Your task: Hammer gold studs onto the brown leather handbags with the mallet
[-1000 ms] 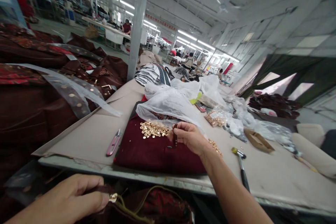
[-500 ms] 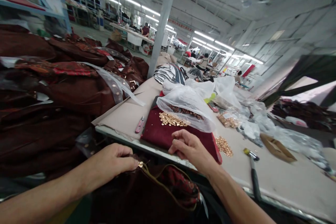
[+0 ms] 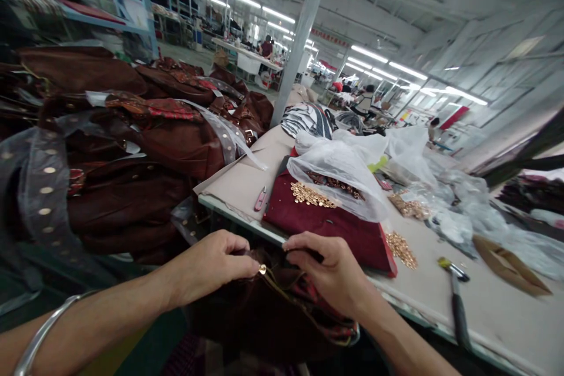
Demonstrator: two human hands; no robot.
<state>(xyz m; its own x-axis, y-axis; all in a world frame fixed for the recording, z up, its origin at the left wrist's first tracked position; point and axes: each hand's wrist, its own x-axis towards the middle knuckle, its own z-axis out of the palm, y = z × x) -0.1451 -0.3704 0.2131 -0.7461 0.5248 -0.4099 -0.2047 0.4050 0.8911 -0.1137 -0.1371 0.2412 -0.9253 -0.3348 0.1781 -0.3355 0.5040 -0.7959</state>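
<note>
You are at the fitting stage: both hands have closed in on the dark maroon garment [image 3: 264,311] bunched below the near edge of the surface [image 3: 497,311], at about 6 o'clock in your view. Your left hand [image 3: 211,267] has its fingers pinched together on the fabric right at the small gold button [image 3: 262,269]. Your right hand [image 3: 335,273], just to the 3 o'clock side of it, has its fingers curled shut on a small dark piece [image 3: 308,254]; what that piece is I cannot tell.

My reading is that the next move calls for bringing the dark piece up against the button, so keep the cloth taut between the two grips.

Both forearms come in from the bottom, converging, wrists low, knuckles up. A metal bangle [image 3: 42,335] sits on your left forearm.

The loose gold buttons [image 3: 311,195] lie on the folded red cloth [image 3: 326,223] at 12 o'clock; the hammer [image 3: 456,299] rests at 3 o'clock.
</note>
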